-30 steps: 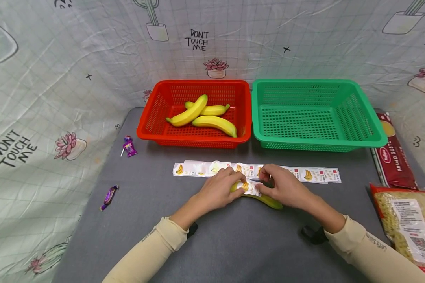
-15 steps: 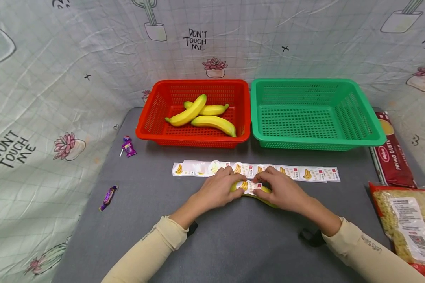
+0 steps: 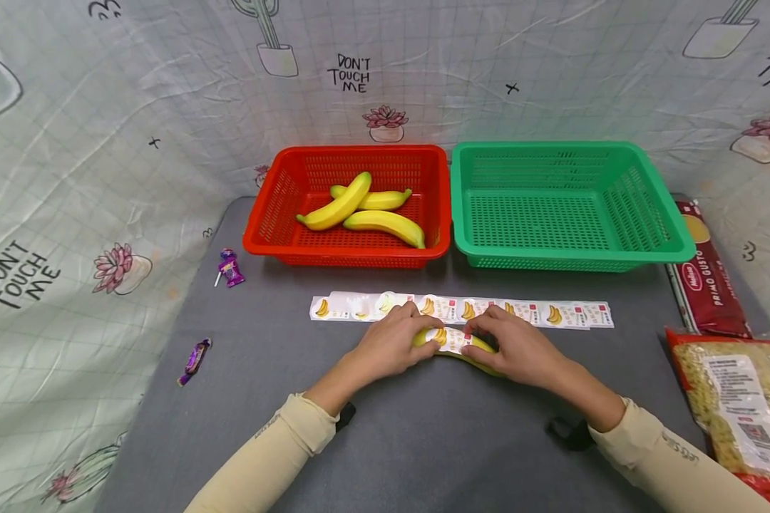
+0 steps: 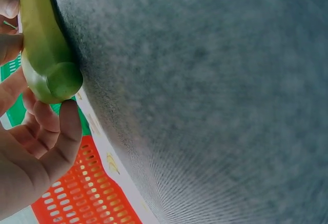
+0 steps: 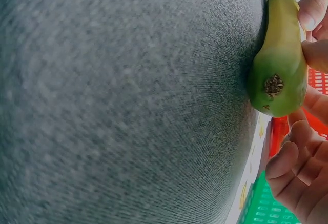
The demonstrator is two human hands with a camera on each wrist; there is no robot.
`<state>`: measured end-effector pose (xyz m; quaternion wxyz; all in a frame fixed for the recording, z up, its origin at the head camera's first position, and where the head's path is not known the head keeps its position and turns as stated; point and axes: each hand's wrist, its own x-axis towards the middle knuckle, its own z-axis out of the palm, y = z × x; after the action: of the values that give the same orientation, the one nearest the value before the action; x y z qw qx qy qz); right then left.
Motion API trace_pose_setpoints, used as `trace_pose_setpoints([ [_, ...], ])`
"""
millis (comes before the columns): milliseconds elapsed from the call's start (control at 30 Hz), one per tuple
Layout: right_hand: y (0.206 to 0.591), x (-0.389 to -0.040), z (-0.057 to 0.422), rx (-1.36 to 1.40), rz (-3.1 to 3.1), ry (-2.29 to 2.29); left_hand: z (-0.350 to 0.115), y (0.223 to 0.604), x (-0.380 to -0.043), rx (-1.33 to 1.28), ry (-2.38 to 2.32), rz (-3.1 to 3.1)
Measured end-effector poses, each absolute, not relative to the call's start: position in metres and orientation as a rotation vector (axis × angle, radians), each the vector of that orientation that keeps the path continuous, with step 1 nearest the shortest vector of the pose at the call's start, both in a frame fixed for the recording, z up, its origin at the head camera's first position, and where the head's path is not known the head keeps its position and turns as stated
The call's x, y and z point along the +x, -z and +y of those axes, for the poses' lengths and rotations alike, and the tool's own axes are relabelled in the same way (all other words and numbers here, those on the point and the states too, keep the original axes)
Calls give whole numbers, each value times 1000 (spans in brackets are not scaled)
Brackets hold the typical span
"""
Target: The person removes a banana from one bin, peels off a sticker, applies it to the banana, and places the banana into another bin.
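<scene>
A yellow banana [image 3: 477, 365] with green ends lies on the grey table between both hands. Across its top lies a white label [image 3: 454, 340] with a banana picture. My left hand [image 3: 391, 340] holds the banana near its left end, thumb on the near side and fingers on the far side. Farther right, my right hand [image 3: 518, 345] grips it the same way, fingertips at the label's right edge. The left wrist view shows the banana's green end [image 4: 64, 80] beside the left fingers. In the right wrist view, the other end [image 5: 279, 88] has a dark tip.
Just beyond the hands runs a strip of banana labels [image 3: 558, 315]. Behind it stand a red basket [image 3: 353, 251] holding 3 bananas and a green basket [image 3: 571, 255]. Wrapped candies [image 3: 194, 362] lie at left; a red packet [image 3: 712, 285] and a pasta bag [image 3: 741, 399] at right.
My right hand has come down from the label's raised right edge and now grips the banana. The label lies flatter along the peel. The left hand has stayed in place.
</scene>
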<state>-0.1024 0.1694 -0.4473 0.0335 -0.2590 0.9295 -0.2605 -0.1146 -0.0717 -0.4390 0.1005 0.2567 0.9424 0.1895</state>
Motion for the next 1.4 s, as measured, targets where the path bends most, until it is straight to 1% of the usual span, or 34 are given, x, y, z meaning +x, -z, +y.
trace_pose_setpoints([
  [133,444,-105,171,-809,2851,772,-70,438,-115,751,-577,2783],
  [267,434,-114,170,-835,2792,727,-70,438,-115,727,-592,2788],
  [367,419,-125,173,-847,2760,731,-71,437,-115,711,-598,2778],
  [467,393,-136,182,-816,2793,741,-71,437,-115,707,-607,2756],
  [567,360,-148,205,-744,2905,737,-71,437,-116,721,-609,2742],
  [633,338,-156,228,-650,2986,733,-72,436,-116,729,-607,2733],
  [700,321,-166,258,-543,3057,732,-72,436,-116,735,-612,2724],
  [800,307,-183,311,-289,3087,751,-73,436,-116,742,-622,2710],
  [933,315,-195,380,62,3049,801,-74,434,-116,758,-632,2694],
  [1067,340,-191,425,287,2950,851,-74,434,-116,772,-638,2678],
  [1200,361,-187,442,362,2857,855,-75,434,-117,782,-654,2669],
  [1400,376,-188,441,283,2727,1000,-76,435,-118,788,-732,2651],
])
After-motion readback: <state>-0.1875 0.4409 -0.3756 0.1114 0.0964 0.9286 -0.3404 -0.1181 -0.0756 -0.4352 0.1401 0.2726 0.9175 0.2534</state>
